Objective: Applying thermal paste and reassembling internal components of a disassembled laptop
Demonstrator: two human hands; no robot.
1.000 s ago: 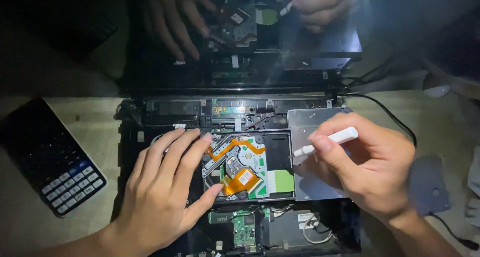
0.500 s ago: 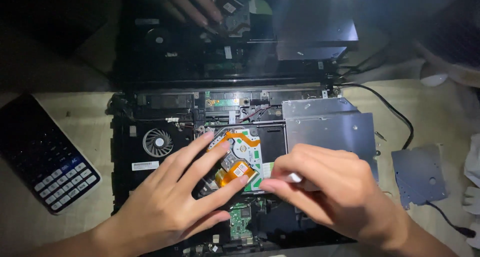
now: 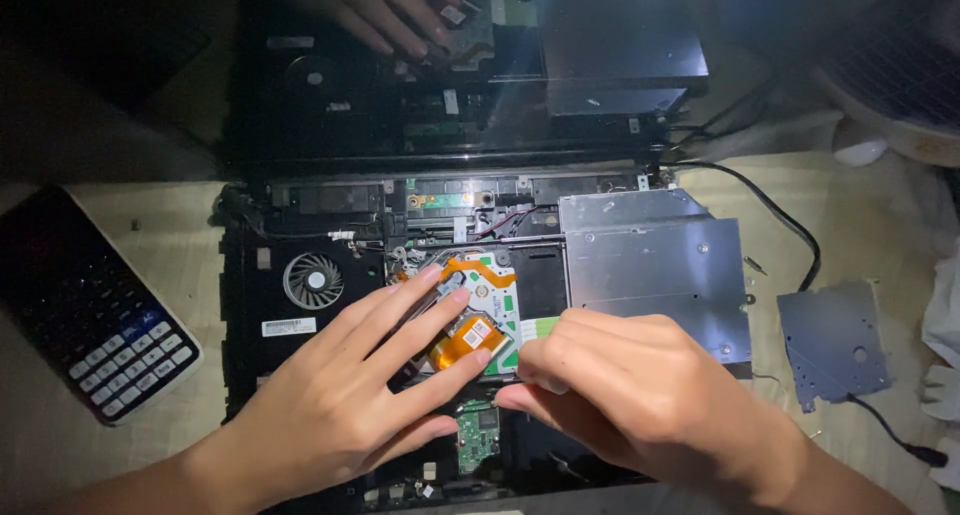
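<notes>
Orange flex cable (image 3: 462,340) lies under the spread, flat fingers of the left hand (image 3: 345,405), on the drive board (image 3: 490,305) at the opened laptop's (image 3: 300,320) middle; the right hand (image 3: 640,400) is curled shut beside it, contents hidden; press lightly, steadily

A narrow beam from near the head lights the middle of the counter (image 3: 150,245), leaving its far edge and corners almost black. The silver metal plate (image 3: 655,275) glares faintly (no detail is lost). Both hands (image 3: 330,405) look sharp, casting soft shadows; dark areas are grainy.
</notes>
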